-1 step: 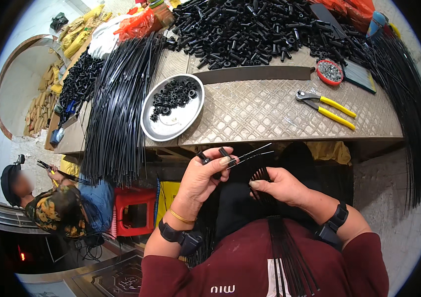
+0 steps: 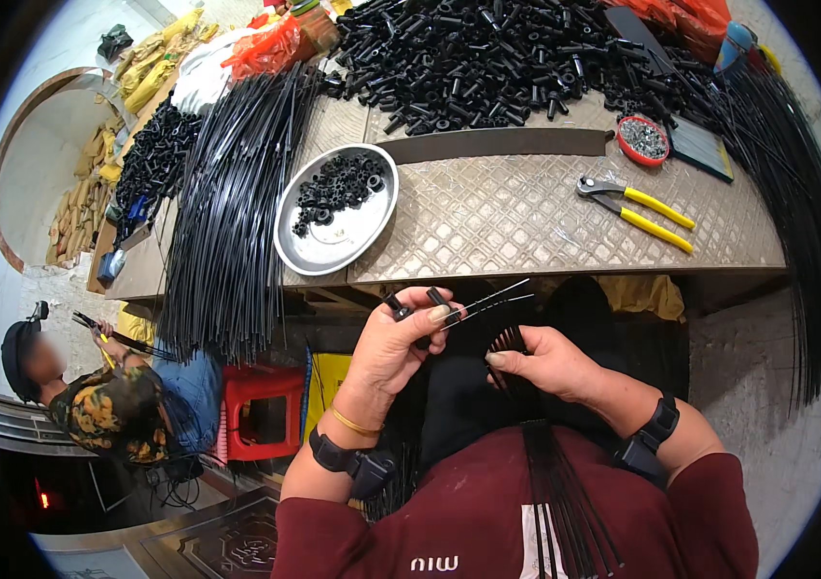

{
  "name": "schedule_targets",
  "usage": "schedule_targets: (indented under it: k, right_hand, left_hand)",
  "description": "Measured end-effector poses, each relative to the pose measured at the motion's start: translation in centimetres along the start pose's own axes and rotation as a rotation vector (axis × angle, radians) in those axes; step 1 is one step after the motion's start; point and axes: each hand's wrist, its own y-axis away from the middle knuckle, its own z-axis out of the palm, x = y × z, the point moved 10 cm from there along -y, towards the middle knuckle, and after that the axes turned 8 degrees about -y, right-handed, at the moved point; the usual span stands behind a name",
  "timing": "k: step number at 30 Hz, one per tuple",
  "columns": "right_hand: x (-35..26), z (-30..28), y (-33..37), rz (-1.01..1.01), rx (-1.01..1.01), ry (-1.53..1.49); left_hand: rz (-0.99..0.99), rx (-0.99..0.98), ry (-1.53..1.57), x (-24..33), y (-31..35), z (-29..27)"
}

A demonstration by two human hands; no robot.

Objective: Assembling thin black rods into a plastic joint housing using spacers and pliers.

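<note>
My left hand is closed around a few short black tube-shaped fittings, held in front of the table edge. Two thin, light-catching strands stick out to the right from between its thumb and fingers. Lower and to the right, my right hand pinches a bundle of thin black cables. Their upper ends fan out beside the thumb, and their tails lie down over my maroon shirt. The two hands are apart, and the strands' free ends stop above the bundle.
On the table are a metal bowl of small black parts, yellow-handled pliers and a red dish of metal bits. Black fittings heap behind; long cables overhang left. A co-worker sits near a red stool.
</note>
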Motion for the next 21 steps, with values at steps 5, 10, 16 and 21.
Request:
schedule_targets:
  k: [5, 10, 16, 21]
  right_hand:
    - [0.0, 0.2, -0.1, 0.003, -0.022, -0.005]
    - [0.0, 0.1, 0.1, 0.012, -0.008, -0.008]
    - [0.0, 0.0, 0.5, 0.004, 0.003, -0.013]
    - [0.1, -0.1, 0.7, -0.005, -0.007, -0.037]
  left_hand:
    - [0.015, -0.025, -0.029, 0.2, -0.1, 0.1]
    - [0.022, -0.016, -0.073, 0.2, 0.0, 0.2]
    - [0.038, -0.027, -0.061, 0.0, 0.0, 0.7]
    - [0.124, -0.11, -0.001, -0.3, 0.7, 1.4]
